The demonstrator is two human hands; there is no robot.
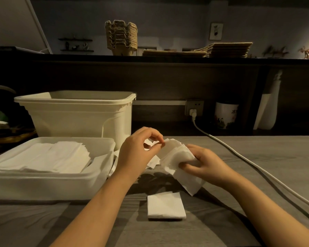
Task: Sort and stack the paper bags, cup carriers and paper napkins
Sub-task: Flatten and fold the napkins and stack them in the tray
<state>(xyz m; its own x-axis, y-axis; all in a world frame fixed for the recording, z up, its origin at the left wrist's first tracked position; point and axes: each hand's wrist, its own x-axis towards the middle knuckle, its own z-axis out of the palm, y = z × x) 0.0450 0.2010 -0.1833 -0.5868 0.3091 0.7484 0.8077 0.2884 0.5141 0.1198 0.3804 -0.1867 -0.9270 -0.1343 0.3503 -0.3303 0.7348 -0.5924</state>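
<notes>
A fanned bundle of white folded paper napkins (177,155) is held above the grey wood-grain surface (239,175) by the right grip (205,165), with its fingers curled round the bundle's lower part. One sheet at the top edge of the bundle is pinched between the thumb and fingertips of the left grip (137,152). A small squared stack of white napkins (165,205) is laid flat on the surface, nearer the camera than the hands. Further napkins are kept in a shallow translucent plastic tray (52,182) at the left, with a tall cream plastic bin (75,113) behind it. On the dark shelf (168,58) above, a stack of moulded pulp cup carriers (120,37) and a pile of flat brown paper bags (221,49) are set side by side.
</notes>
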